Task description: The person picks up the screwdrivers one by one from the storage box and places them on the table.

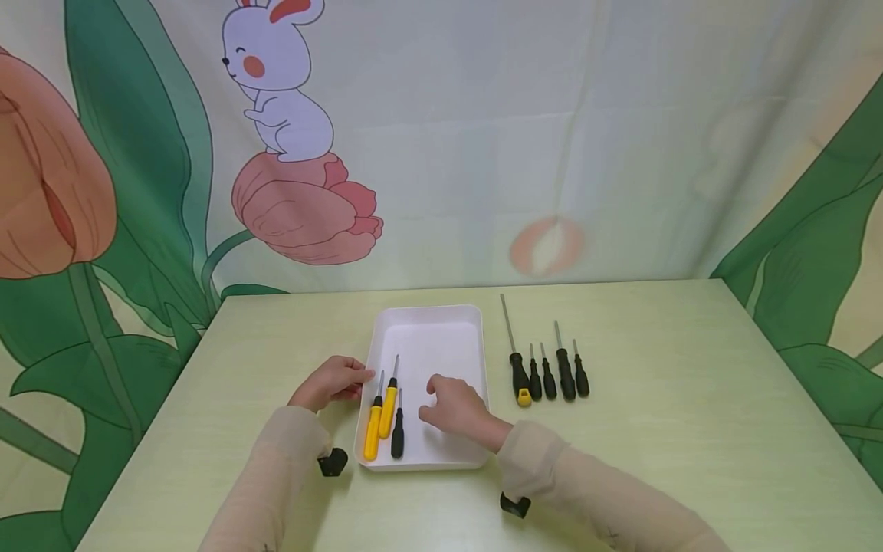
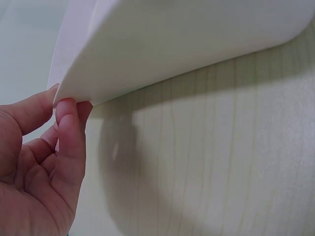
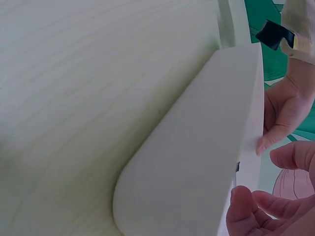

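A white tray (image 1: 436, 337) lies on the table, with two yellow-handled screwdrivers (image 1: 388, 414) and one black-handled screwdriver (image 1: 398, 438) along its left side. My left hand (image 1: 336, 381) pinches the tray's left rim between thumb and fingers; the left wrist view shows the fingertips (image 2: 69, 110) right at the edge. Over the middle of the tray is my right hand (image 1: 455, 410), thumb and fingers apart, holding nothing. It is just right of the black-handled screwdriver.
Right of the tray, several black-handled screwdrivers (image 1: 566, 376) lie side by side, shafts pointing away. The longest one (image 1: 517, 372) has a yellow end cap. A printed cloth (image 1: 441, 153) hangs behind the table (image 1: 662, 429).
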